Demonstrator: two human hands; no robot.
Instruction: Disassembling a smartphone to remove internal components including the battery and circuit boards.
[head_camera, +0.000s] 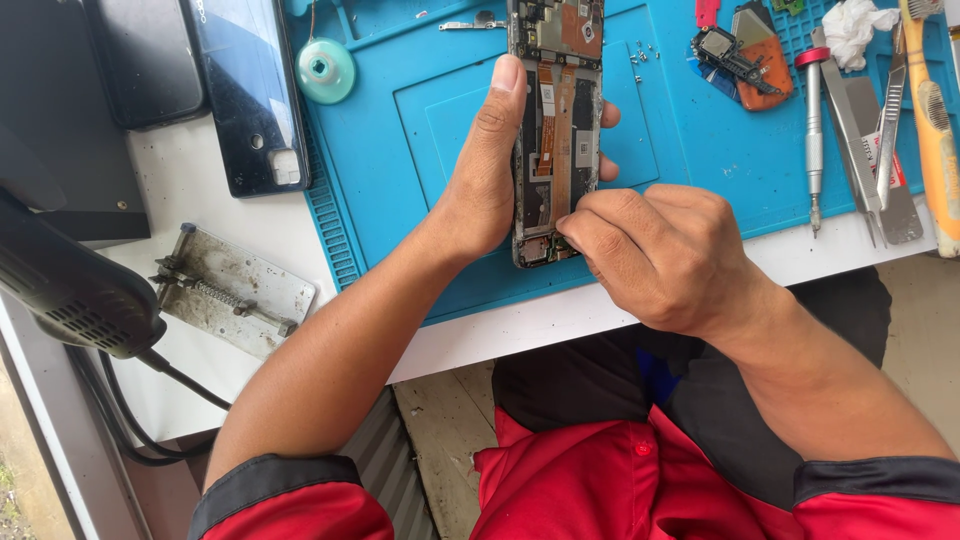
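1. Opened smartphone (556, 130), back cover off, circuit boards and orange flex cables exposed; upper centre of the frame, lying lengthwise over the blue repair mat (690, 170).
2. Left hand (490, 170), gripping the phone by its long edges: thumb on the left edge, fingertips showing at the right edge.
3. Right hand (655, 255), curled closed just right of centre, fingertips pinched against the phone's lower end; whether they hold anything cannot be told.
4. Detached black back cover (250, 90), upper left, beside a round teal suction cup (325, 70).
5. Metal board-holding jig (235, 290), left of centre on the white table (180, 190).
6. Screwdriver with red cap (813, 130), tweezers (870, 150) and a yellow-handled tool (935, 140), upper right.
7. Loose small screws (637, 60), on the mat just right of the phone.
8. Black hot-air handpiece (70, 285) with cable, left edge.
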